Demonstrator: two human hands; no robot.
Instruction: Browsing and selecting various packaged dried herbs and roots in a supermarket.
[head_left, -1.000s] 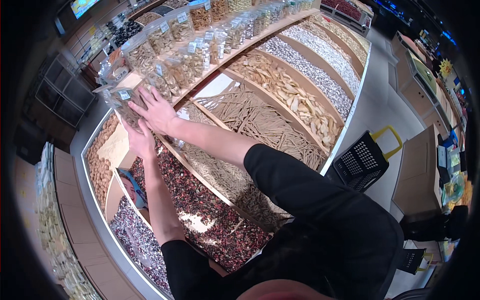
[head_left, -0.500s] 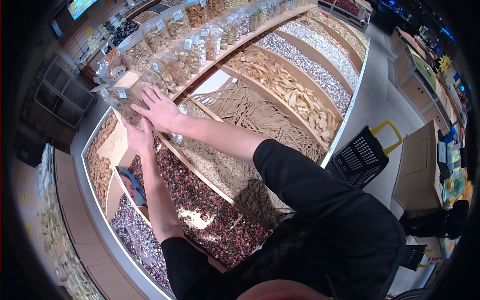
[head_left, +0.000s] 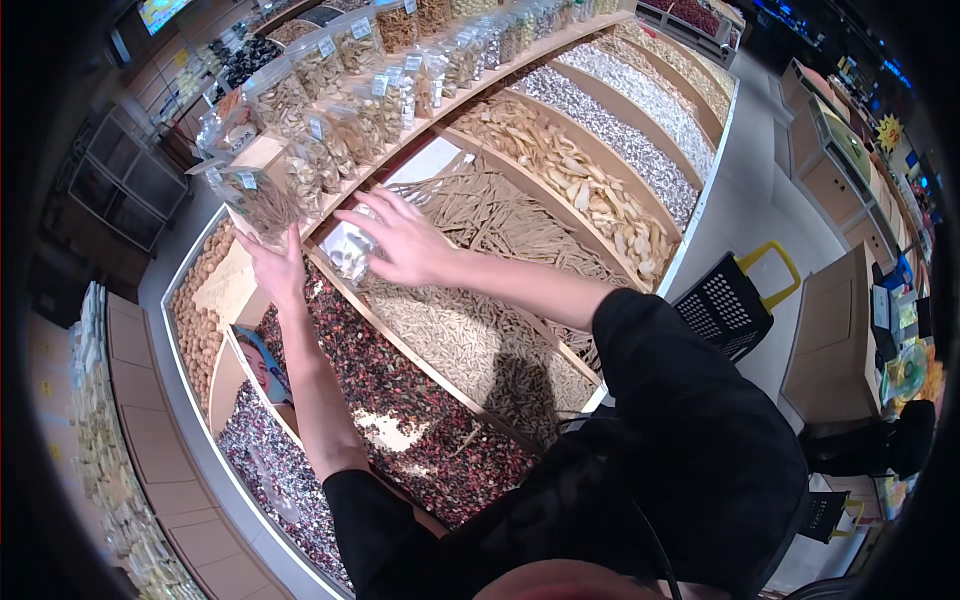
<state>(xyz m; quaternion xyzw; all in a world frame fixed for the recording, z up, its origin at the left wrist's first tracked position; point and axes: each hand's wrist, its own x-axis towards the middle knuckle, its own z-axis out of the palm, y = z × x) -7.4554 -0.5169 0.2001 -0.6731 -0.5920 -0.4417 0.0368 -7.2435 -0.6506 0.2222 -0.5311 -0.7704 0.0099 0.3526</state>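
Left hand (head_left: 275, 268) grips clear packet of dried sticks (head_left: 258, 195), upright, above hand. Right hand (head_left: 405, 243) nearer, fingers spread open, resting on shiny small bag (head_left: 350, 250) just beside wooden divider (head_left: 420, 355).

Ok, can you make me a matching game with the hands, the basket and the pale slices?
Things:
1. left hand
2. right hand
3. black basket
4. pale dried slices

Places:
A. on the floor beside the curved display
B. in a wooden bin right of the stick-shaped pieces
C. under a clear bag of brown pieces, lifting it
D. on a shiny clear packet

Pairs: 1-C, 2-D, 3-A, 4-B
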